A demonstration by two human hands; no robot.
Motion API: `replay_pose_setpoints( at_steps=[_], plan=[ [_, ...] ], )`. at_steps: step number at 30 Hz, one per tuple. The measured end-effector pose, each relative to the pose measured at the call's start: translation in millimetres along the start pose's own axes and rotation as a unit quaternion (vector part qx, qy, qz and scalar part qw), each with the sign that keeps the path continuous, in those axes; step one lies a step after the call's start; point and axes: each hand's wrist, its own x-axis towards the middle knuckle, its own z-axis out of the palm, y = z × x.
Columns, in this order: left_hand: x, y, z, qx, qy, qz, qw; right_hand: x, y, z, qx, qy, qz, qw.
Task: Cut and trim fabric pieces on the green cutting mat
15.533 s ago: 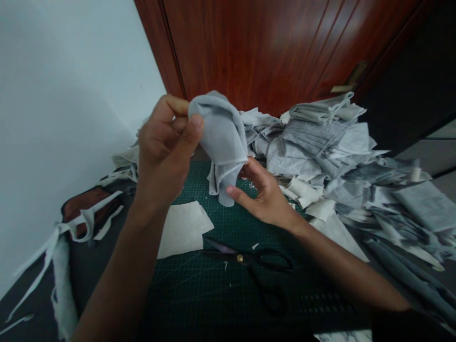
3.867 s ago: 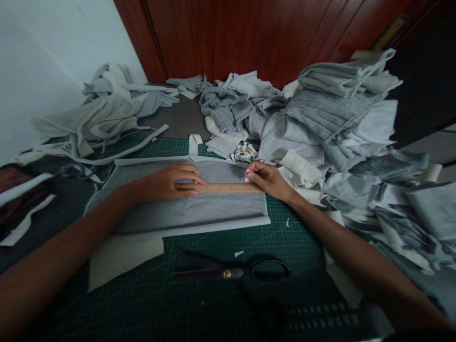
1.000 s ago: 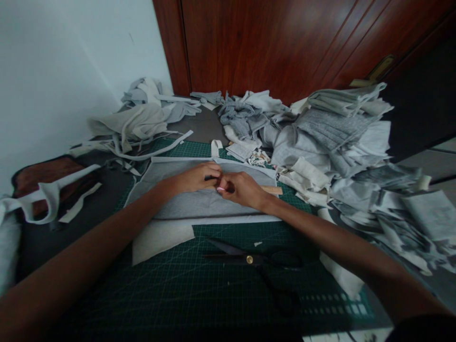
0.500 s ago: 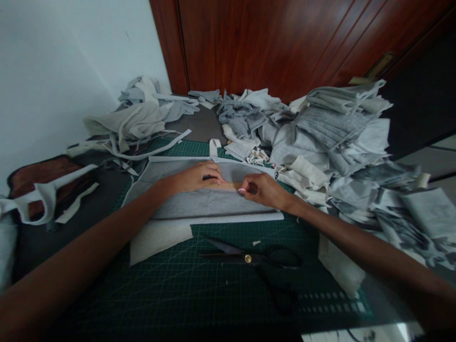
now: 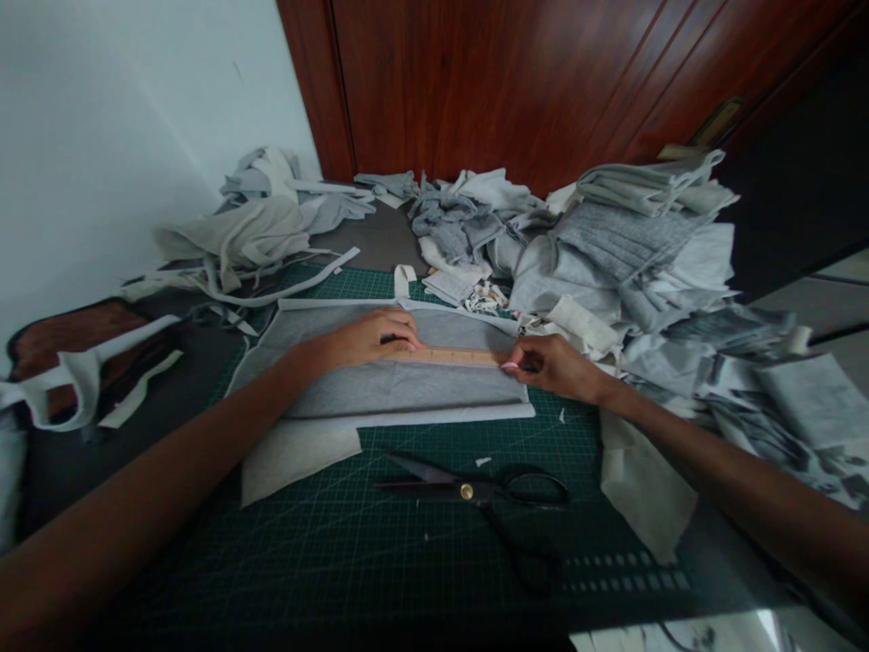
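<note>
Across a grey fabric panel (image 5: 380, 394) with white edges lies a wooden ruler (image 5: 462, 357) with dark markings. My left hand (image 5: 367, 340) presses its left end down, fingers bent and close together. At its right end my right hand (image 5: 553, 364) is closed in a pinch on a small pale pink piece (image 5: 509, 366), which looks like tailor's chalk, at the ruler's lower edge. Black-handled scissors (image 5: 468, 492) lie partly spread on the green cutting mat (image 5: 326, 543), nearer to me than the panel.
Piles of grey and white fabric (image 5: 611, 240) crowd the back and right. A cream scrap (image 5: 299, 462) touches the panel's front left; another scrap (image 5: 642, 489) lies beneath my right forearm. White strips and a dark-edged brown piece (image 5: 74, 335) are at left. A wooden door (image 5: 502, 91) stands behind.
My right hand has slid to the right along the ruler with the pink chalk, showing more of the ruler. My left hand stays in place. The view has shifted slightly.
</note>
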Motion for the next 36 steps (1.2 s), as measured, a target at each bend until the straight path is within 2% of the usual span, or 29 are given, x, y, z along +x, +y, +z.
replay_pose_setpoints(
  at_steps=[6, 12, 20, 26, 32, 36],
  plan=[
    [1, -1, 1, 0.006, -0.001, 0.007, 1.0, -16, 15, -15, -0.021, -0.004, 0.021, 1.0],
    [0, 0, 1, 0.009, 0.002, 0.008, 1.0, -22, 22, -20, -0.008, -0.012, 0.042, 0.999],
    [1, 2, 2, 0.023, 0.003, 0.002, 1.0, -18, 8, -20, 0.021, -0.003, 0.036, 0.999],
    [1, 7, 1, 0.046, 0.001, 0.004, 0.999, 19, -18, 6, 0.129, 0.013, 0.013, 0.991],
    [0, 5, 2, 0.069, 0.014, 0.011, 0.997, 64, -28, 49, 0.154, 0.107, -0.024, 0.982],
    [0, 7, 2, 0.058, 0.018, 0.017, 0.998, 65, -26, 58, 0.149, 0.086, -0.031, 0.985]
  ],
)
